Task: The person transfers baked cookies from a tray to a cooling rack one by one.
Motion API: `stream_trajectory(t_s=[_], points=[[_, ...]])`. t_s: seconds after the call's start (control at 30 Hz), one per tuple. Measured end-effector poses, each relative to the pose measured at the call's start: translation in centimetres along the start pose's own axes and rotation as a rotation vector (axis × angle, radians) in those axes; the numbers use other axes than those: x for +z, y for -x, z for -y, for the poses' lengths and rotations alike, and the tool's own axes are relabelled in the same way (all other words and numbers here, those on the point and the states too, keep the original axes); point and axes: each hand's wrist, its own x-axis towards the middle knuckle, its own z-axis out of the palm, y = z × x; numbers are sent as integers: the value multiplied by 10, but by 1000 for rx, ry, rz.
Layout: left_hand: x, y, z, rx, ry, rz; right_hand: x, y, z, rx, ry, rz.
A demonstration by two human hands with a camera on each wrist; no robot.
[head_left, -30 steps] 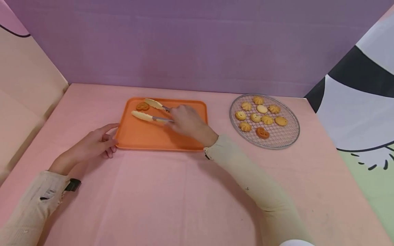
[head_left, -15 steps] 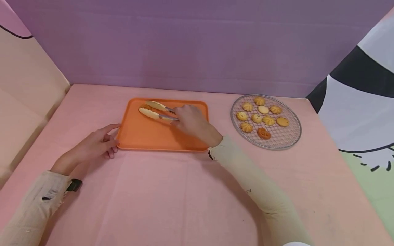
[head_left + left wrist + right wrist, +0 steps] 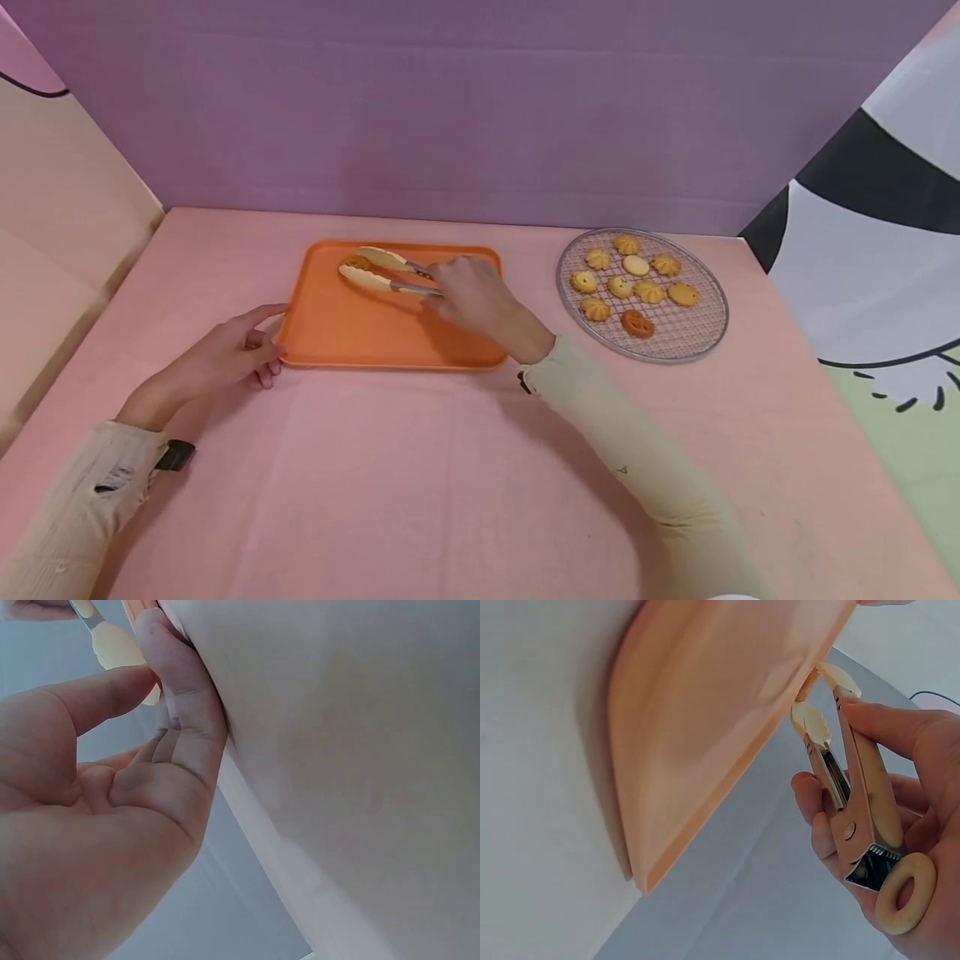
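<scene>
In the head view my right hand (image 3: 476,300) grips metal tongs (image 3: 866,780) with cream scalloped tips. The tips stand on either side of a brown pretzel-shaped cookie (image 3: 352,262), partly hidden by them, near the far left corner of an orange tray (image 3: 375,343). A sliver of that cookie shows between the tips in the right wrist view. At the tray's near left corner, my left hand (image 3: 225,357) pinches the rim between thumb and a finger, its other fingers bent beneath.
A round wire rack (image 3: 697,337) right of the tray bears several cookies, among them a brown pretzel-shaped one (image 3: 637,324) and a plain pale round one (image 3: 635,265). Pink cloth (image 3: 375,483) covers the table. A purple wall (image 3: 480,125) stands behind.
The tongs moved slightly right and their spread tips closed in around the pretzel-shaped cookie. Over the last half second they barely shifted. My left hand stayed at the tray's edge.
</scene>
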Motion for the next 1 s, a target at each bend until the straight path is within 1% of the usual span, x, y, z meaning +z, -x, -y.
stream_trajectory(t_s=[0.3, 0.43, 0.57, 0.83, 1.0], points=[[0, 1, -1, 3, 0, -1, -6, 10, -6, -28, 8, -41], [0, 0, 0, 11, -5, -4, -9, 15, -6, -24, 33, -55], [0, 0, 1, 5, -2, -3, -11, 21, -6, -30, 56, -66], [0, -1, 1, 6, 1, 2, -16, 34, -9, -48, 59, -125], [0, -1, 1, 13, 2, -1, -17, 40, -11, -58, 64, -147]])
